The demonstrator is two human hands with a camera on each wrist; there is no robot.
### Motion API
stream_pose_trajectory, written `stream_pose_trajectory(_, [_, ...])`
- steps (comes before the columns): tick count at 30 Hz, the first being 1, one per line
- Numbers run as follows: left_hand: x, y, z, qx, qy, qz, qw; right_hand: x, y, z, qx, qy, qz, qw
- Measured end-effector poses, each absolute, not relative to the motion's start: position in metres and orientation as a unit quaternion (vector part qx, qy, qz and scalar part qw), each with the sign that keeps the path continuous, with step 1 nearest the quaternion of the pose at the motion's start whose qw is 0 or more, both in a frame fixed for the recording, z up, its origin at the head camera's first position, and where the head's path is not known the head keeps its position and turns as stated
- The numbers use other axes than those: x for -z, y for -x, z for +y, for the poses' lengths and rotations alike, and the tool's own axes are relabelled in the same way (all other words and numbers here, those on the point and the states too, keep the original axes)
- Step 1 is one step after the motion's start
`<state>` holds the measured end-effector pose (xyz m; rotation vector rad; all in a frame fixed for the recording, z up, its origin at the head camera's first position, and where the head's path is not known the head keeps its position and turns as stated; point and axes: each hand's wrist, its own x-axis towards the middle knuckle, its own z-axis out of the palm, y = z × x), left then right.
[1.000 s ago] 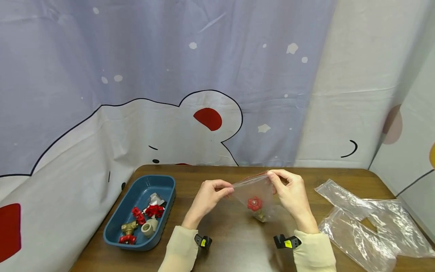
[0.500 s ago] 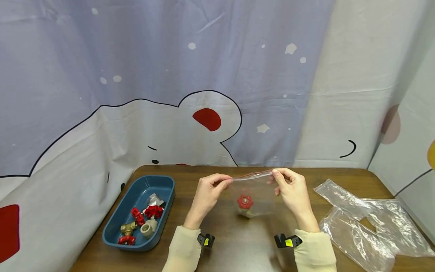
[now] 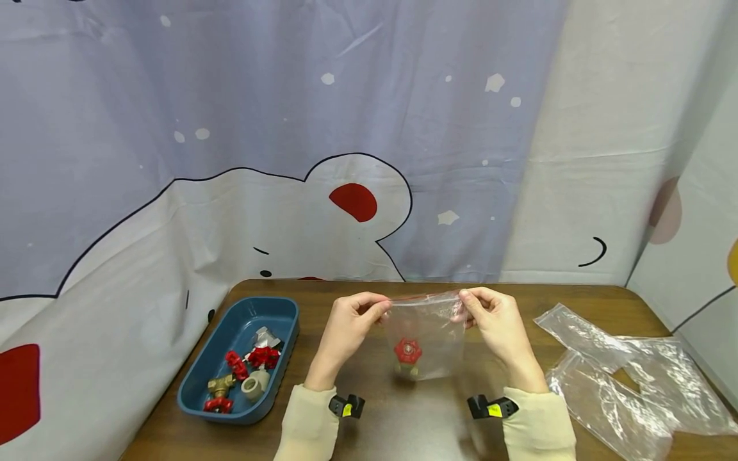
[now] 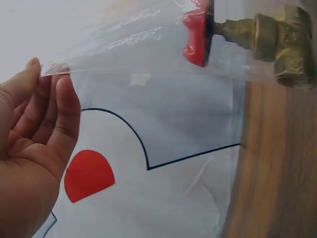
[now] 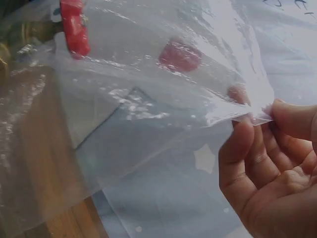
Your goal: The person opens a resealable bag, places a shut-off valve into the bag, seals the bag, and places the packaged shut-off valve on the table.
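A clear zip-lock bag [image 3: 438, 333] with a red line along its top is stretched between both hands. My left hand [image 3: 348, 323] pinches its top left corner between thumb and fingers; my right hand [image 3: 497, 321] pinches the top right corner. Inside, at the lower left of the bag, sits a brass gate valve [image 4: 277, 42] with a red handwheel [image 3: 408, 351]. Through the plastic in the right wrist view the red handwheel [image 5: 74, 29] shows edge-on. The bag hangs upright over the wooden table [image 3: 403, 422].
To the left stands a blue tray [image 3: 193, 384] with another brass valve [image 3: 221, 385], a beige pipe fitting [image 3: 254, 385] and more red-handled valves [image 3: 264, 356]. Several flat clear bags [image 3: 611, 403] lie at the right of the table. A printed curtain [image 3: 461, 160] hangs behind.
The valve has shifted left inside the bag, from the middle to the lower left corner. My left hand has risen slightly, and the bag's top edge is now nearly level.
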<state>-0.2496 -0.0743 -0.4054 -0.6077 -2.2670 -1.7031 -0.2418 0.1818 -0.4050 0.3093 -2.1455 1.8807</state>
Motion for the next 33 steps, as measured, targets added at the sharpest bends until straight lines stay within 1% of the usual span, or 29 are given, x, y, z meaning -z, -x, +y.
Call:
stream_pose_trajectory(6, [0.420, 0.259, -0.075, 0.589, 0.197, -0.778, 0.099, 0.411, 0.245, 0.183, -0.655, -0.094, -0.745, 0.088])
stream_pose_trajectory(12, [0.432, 0.266, -0.074, 0.599, 0.213, -0.766, 0.097, 0.415, 0.246, 0.188, -0.662, -0.101, -0.739, 0.072])
stream_pose_trajectory(19, [0.433, 0.266, -0.074, 0.590, 0.213, -0.774, 0.088, 0.414, 0.244, 0.194, -0.666, -0.130, -0.733, 0.051])
stream_pose_trajectory(22, [0.432, 0.267, -0.075, 0.600, 0.214, -0.767, 0.078, 0.413, 0.243, 0.195, -0.659, -0.138, -0.738, 0.049])
stream_pose_trajectory(26, [0.432, 0.267, -0.076, 0.614, 0.206, -0.759, 0.069, 0.414, 0.244, 0.196, -0.642, -0.140, -0.751, 0.066])
stream_pose_trajectory(30, [0.432, 0.267, -0.077, 0.615, 0.193, -0.761, 0.074, 0.414, 0.244, 0.196, -0.628, -0.142, -0.761, 0.084])
stream_pose_trajectory(33, [0.432, 0.266, -0.078, 0.610, 0.195, -0.763, 0.087, 0.414, 0.244, 0.196, -0.627, -0.148, -0.760, 0.088])
